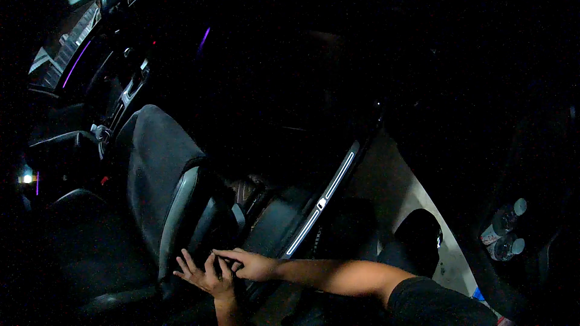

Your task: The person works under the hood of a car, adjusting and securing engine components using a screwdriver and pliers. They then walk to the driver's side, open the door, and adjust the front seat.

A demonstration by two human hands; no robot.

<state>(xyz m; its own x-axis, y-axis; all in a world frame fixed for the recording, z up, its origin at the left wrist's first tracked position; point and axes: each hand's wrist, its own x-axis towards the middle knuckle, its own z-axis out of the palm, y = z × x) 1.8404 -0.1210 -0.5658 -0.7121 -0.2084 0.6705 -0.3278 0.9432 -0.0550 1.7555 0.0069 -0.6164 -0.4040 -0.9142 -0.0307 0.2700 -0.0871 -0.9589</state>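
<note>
In the dark beside a car seat (158,163), my two hands meet close together. My left hand (208,276) has its outer fingers spread, its back partly lit. My right hand (257,265) reaches in from the right, thumb and forefinger closed near the left hand's finger and thumb. Whatever sits between those fingertips is too small and dark to make out. Both hands are just above the seat's side, near the lit door sill strip (321,205).
An open car door (513,145) stands to the right, with two clear bottles (504,229) in its pocket. My leg and dark shoe (423,232) are by the sill, above pale ground (450,259). The centre console (130,93) lies far left. Much is too dark to read.
</note>
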